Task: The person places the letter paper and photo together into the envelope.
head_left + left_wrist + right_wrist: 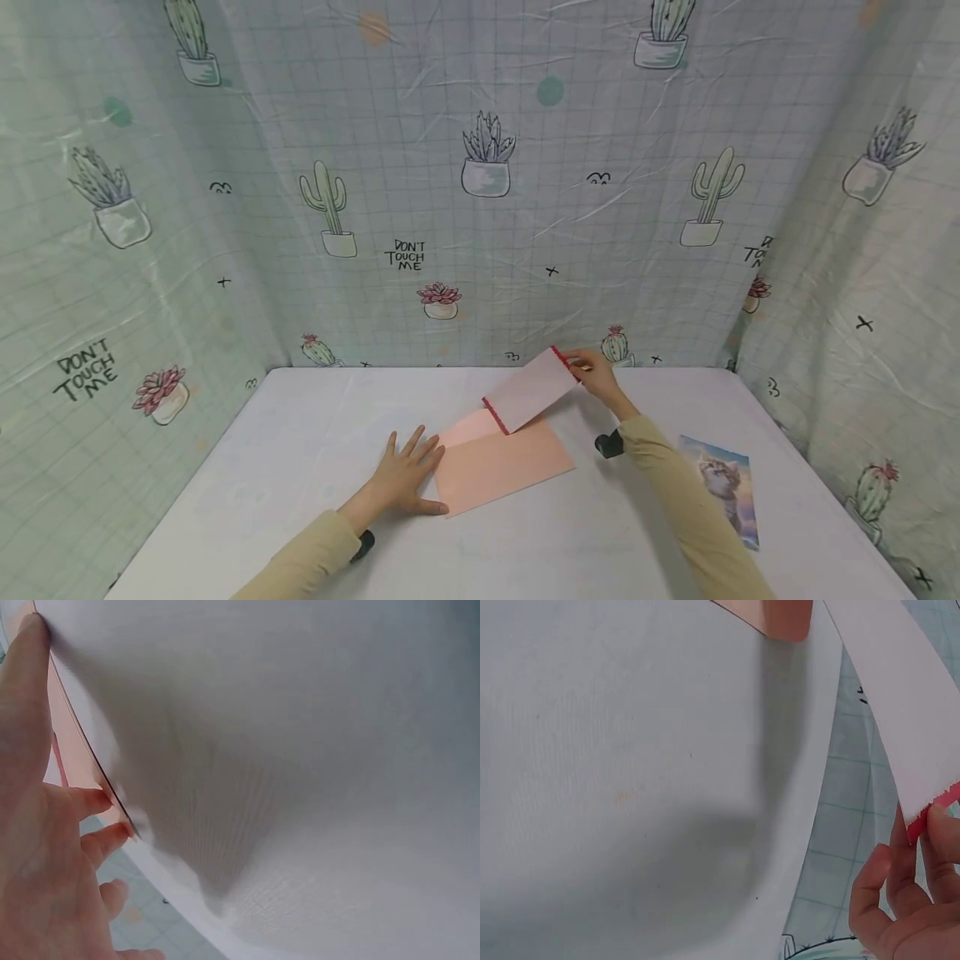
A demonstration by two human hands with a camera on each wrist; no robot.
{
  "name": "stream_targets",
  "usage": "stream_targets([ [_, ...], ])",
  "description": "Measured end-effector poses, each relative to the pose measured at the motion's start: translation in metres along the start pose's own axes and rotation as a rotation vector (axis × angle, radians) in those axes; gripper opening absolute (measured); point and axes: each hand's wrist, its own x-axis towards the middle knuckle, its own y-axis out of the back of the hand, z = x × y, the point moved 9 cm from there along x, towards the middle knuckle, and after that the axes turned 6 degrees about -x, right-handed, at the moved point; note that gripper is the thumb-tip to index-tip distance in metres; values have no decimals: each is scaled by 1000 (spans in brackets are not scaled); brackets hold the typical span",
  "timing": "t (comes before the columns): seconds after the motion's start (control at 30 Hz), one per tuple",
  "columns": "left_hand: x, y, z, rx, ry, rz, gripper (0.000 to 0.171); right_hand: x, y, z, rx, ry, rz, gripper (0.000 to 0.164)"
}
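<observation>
A peach envelope point(504, 472) lies flat on the white table, slightly turned, with a paler pink part point(471, 427) showing along its far side. Spread fingers of my left hand point(407, 477) rest along the envelope's left edge; the left wrist view shows the thumb and fingertips right at that edge. My right hand point(602, 383) pinches a pale card point(529, 392) by its red-trimmed right end, thumb on one face and fingers behind. The card slants upward to the right. Its other red-trimmed end overlaps the envelope's far side in the head view.
On the right side of the table point(315, 417) lies a picture card of a kitten point(722, 483), partly behind the right sleeve point(675, 492). A cactus-patterned curtain point(487, 225) stands along the table's back edge and at both sides.
</observation>
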Motion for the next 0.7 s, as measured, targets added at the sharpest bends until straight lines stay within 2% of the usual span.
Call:
stream_targets([
  [0.1,2,-2,-1,-1,5,-5,96,2,-4,0,4,16,23,25],
  [0.17,2,-3,-3,-12,14,-15,96,6,-7,5,41,59,54,21],
  [0.2,4,-9,-6,-1,10,6,98,8,-10,7,40,59,60,21],
  [0.3,5,-11,-7,-3,32,-14,98,11,-17,13,50,41,66,19],
  [0.33,5,-12,-8,-3,37,-18,98,16,-22,20,89,98,72,18],
  [0.37,5,-13,-8,1,41,-22,98,17,-25,22,89,87,71,18],
  [0.4,6,-13,-8,7,43,-22,98,16,-27,21,70,41,52,20],
  [0.43,5,-9,-6,-5,56,-52,97,15,-28,20,78,51,53,19],
  [0.5,5,-10,-6,-2,60,-59,98,13,-31,19,76,36,47,19],
  [0.53,6,-11,-6,-4,62,-61,98,12,-33,20,57,22,44,19],
  [0.57,6,-11,-6,-2,61,-61,98,8,-31,14,6,-32,33,20],
  [0.67,6,-12,-6,4,58,-62,98,6,-32,16,-16,-22,37,20],
  [0.7,7,-13,-6,3,55,-59,98,6,-32,18,-11,14,36,21],
])
